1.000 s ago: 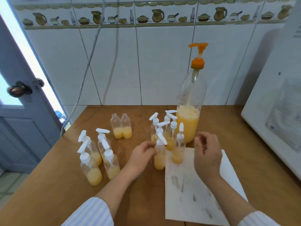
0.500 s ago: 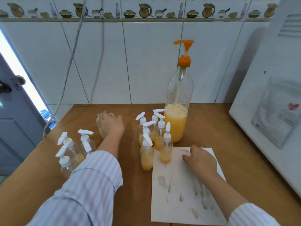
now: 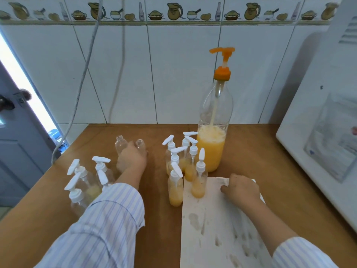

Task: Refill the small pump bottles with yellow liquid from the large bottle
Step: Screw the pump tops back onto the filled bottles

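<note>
left hand point(image 3: 131, 161) grips uncapped bottles point(image 3: 121, 145); large bottle point(image 3: 213, 144) upright at 3 o'clock | right hand point(image 3: 241, 187) nearer, curled on cloth point(image 3: 218, 225)

My left hand point(image 3: 131, 160) reaches far forward, arm outstretched, fingers curled down. My right hand point(image 3: 241, 188) rests nearer me, fingers loosely bent, palm down.

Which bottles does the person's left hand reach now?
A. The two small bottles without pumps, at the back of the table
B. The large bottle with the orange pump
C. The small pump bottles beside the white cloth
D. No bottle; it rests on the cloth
A: the left hand is on the two capless small bottles, while the right hand rests on the white cloth.
</note>
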